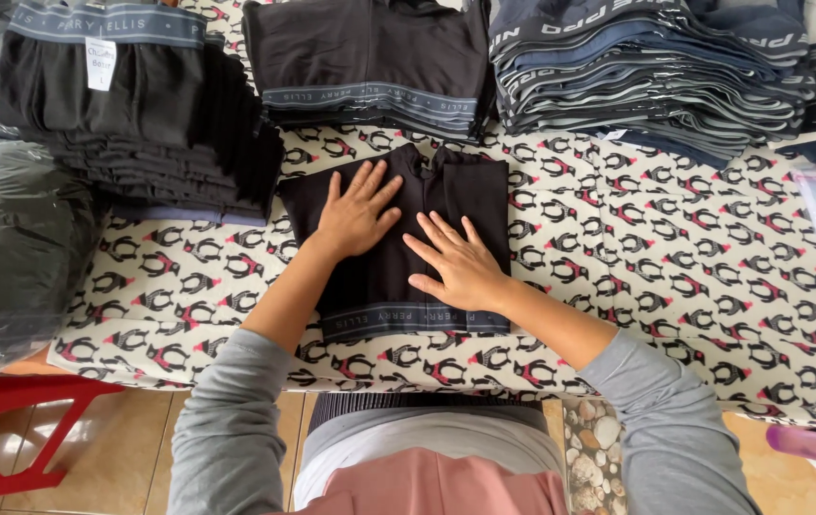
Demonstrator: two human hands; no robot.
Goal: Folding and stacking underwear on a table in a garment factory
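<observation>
Both hands, left hand (356, 212) and right hand (460, 262), lie spread flat on the folded black garment (398, 286), its waistband end nearest the person, its long axis running away toward the stacks (370, 67).

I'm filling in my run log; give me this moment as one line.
left hand: flat on black folded garment | right hand: flat on it | garment: on penguin-print cloth | folded stacks behind
</observation>
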